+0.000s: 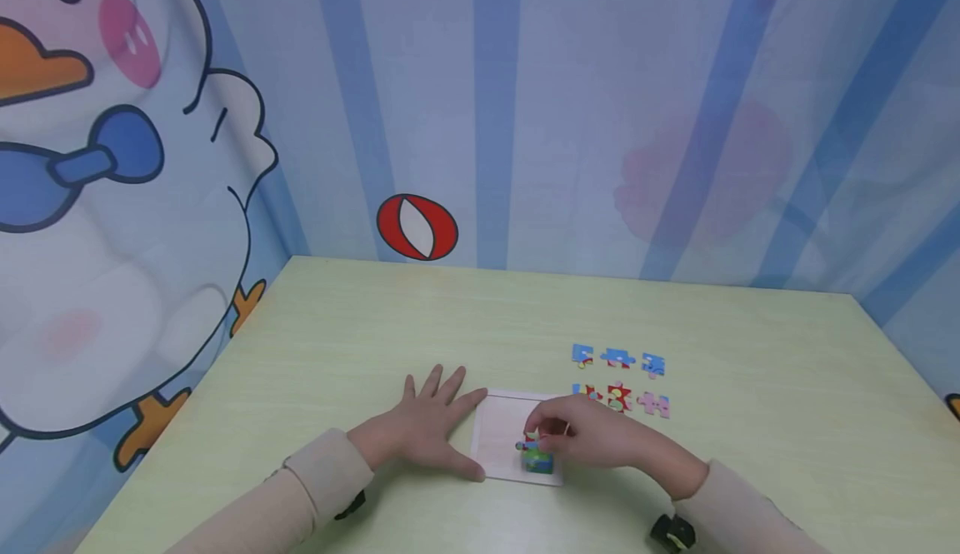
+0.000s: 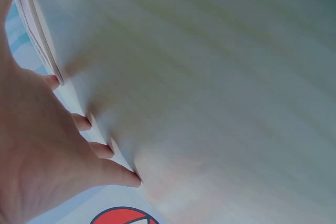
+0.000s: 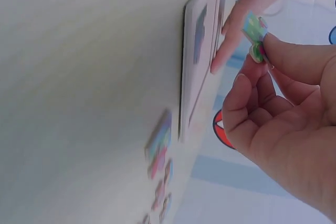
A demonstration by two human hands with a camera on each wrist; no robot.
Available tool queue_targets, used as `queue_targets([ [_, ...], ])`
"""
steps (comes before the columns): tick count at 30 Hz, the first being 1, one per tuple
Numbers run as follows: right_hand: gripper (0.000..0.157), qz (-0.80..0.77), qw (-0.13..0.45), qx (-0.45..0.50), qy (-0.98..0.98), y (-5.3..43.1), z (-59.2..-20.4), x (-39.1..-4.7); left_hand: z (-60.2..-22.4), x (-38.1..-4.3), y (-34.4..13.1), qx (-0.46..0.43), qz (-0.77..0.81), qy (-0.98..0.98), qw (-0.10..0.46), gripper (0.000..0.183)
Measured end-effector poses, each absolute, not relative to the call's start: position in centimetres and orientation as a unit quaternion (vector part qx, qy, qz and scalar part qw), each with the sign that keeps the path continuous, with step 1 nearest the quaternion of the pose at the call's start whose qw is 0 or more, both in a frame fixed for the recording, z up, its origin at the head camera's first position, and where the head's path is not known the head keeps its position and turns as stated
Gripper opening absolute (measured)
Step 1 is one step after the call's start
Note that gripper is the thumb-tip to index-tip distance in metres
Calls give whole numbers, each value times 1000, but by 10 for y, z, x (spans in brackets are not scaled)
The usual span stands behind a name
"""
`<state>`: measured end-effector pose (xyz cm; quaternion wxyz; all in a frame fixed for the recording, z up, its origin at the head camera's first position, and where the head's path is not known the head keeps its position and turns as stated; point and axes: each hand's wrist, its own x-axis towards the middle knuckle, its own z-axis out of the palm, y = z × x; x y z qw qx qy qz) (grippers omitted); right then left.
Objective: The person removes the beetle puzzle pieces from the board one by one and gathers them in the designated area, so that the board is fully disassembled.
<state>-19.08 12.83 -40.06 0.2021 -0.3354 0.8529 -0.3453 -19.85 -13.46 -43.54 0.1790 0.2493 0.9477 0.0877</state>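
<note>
A shallow white puzzle tray (image 1: pixel 498 433) lies flat near the front of the table. My left hand (image 1: pixel 427 431) is spread on the table at its left side, thumb and index fingertip touching the tray's edge. Above the tray's right part, my right hand (image 1: pixel 588 431) pinches a green and blue jigsaw piece (image 3: pixel 254 29) between thumb and fingers. The right wrist view shows this piece tilted and raised off the tray. A dark bluish patch shows inside the tray there; whether it is a piece or a shadow I cannot tell.
Several loose jigsaw pieces (image 1: pixel 618 357) lie in two rows behind and right of the tray, the nearer row partly behind my right hand. The pale table (image 1: pixel 360 321) reaches back to a striped cloth backdrop (image 1: pixel 570 121) with a cartoon bird at left.
</note>
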Motion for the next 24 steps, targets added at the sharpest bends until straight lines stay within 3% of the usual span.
queue_targets([
  [13,8,-353,152,-340,858,177,-395,-188,-434,-198,-135,255,89,947,176,107],
  [24,10,-355,159,-317,865,208,-395,-188,-437,-199,-136,255,86,947,175,108],
])
